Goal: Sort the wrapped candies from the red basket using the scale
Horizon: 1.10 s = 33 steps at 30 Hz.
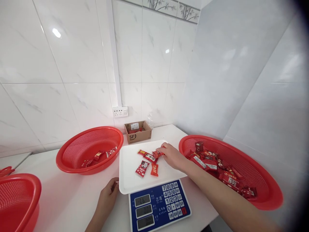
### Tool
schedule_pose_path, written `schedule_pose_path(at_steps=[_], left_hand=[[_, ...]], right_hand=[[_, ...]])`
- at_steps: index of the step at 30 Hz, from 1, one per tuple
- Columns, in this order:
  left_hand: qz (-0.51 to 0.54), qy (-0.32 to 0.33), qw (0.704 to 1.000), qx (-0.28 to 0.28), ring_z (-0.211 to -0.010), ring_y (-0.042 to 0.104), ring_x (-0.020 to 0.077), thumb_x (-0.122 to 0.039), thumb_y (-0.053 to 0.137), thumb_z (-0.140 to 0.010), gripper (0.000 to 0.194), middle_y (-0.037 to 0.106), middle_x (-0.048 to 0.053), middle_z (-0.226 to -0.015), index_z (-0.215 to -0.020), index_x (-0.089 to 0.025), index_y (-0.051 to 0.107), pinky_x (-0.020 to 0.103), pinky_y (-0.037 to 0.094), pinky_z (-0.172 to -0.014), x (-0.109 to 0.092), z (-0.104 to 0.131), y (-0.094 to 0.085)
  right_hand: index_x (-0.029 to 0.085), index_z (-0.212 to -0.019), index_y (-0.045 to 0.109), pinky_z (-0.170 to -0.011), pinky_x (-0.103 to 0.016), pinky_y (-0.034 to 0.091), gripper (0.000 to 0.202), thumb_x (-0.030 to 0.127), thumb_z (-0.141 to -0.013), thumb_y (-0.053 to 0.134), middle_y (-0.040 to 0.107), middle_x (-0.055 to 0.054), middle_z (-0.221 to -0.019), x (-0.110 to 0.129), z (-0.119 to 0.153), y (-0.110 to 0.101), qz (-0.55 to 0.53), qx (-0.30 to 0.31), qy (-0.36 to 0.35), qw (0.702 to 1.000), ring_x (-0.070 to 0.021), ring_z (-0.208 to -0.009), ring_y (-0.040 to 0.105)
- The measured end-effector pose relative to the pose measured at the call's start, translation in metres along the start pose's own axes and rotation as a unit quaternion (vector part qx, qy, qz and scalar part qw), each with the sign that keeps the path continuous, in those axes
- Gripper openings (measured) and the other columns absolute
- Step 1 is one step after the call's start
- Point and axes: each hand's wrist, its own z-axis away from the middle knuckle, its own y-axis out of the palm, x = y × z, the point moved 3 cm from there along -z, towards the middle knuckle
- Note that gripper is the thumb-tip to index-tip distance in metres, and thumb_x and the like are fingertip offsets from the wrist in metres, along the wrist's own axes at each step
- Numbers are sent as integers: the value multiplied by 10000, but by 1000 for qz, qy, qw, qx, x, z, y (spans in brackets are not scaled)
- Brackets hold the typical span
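A white weighing tray sits on a digital scale with a blue keypad panel. Several small red wrapped snack packets lie on the tray. At the tray's right side, my right hand is closed, its fingertips on a red snack packet at the back of the group. My left hand rests low beside the tray's front left edge, fingers curled inward. Its fingertips are partly hidden, and what they hold, if anything, I cannot make out.
A large red basket full of snack packets stands on the right. Another red basket with a few packets is at back left, and a third at the left edge. Behind the tray is a small cardboard box against the tiled wall.
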Motion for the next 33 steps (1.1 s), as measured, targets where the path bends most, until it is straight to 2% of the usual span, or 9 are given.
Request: schedule_pose_path(at_steps=[3,6,9,13,18,24,29,33], left_hand=[[-3,-6,1000,10,-848,627,213,-383,454,-751,316,690,24,-946,-979,-225,605,308,494,-734,3,-1,1],[-5,-4,1000,12,-873,625,213,-379,446,-751,311,688,25,-951,-972,-223,600,307,489,-751,4,-1,2],[-5,-5,1000,6,-870,629,221,-378,458,-738,290,693,27,-931,-931,-221,607,314,492,-747,3,-1,1],[0,-7,1000,4,-870,630,222,-382,464,-737,307,692,23,-948,-955,-223,611,314,494,-736,0,0,1],[7,0,1000,2,-883,630,230,-384,479,-734,311,697,24,-935,-959,-221,618,312,495,-722,2,-1,2],[7,6,1000,3,-900,628,233,-386,484,-736,313,695,22,-946,-970,-228,619,318,495,-734,6,-2,2],[2,-3,1000,7,-908,625,230,-373,476,-738,317,693,29,-956,-980,-221,613,312,495,-740,5,-2,2],[-2,-4,1000,9,-903,629,231,-391,473,-743,311,693,26,-945,-968,-224,609,311,501,-725,5,-1,3]], right_hand=[[233,-1099,634,-823,-288,417,431,36,-799,395,555,-81,-1001,17,10,-2,-16,23,-41,999,-177,-948,518],[258,-1060,659,-794,-287,431,421,44,-798,410,568,-69,-975,32,19,4,-19,74,-87,993,-177,-913,534],[254,-1054,664,-801,-310,431,417,53,-805,395,580,-74,-1013,36,25,10,-29,107,-111,988,-195,-929,545],[248,-1028,667,-775,-281,445,427,31,-780,395,594,-54,-1042,23,27,12,-53,107,-94,988,-173,-888,582],[242,-986,676,-811,-285,444,451,-7,-738,393,602,-42,-1072,9,26,11,-56,98,-84,990,-168,-930,584],[243,-950,684,-791,-304,448,447,-16,-749,381,574,-44,-1133,13,22,5,-52,79,-56,994,-174,-928,581],[202,-984,662,-769,-322,447,398,34,-803,350,583,-82,-1054,17,22,-3,-43,64,-29,997,-185,-892,581],[211,-1011,654,-763,-318,442,338,100,-819,398,605,-81,-1023,12,26,0,-31,75,-18,997,-197,-883,589]])
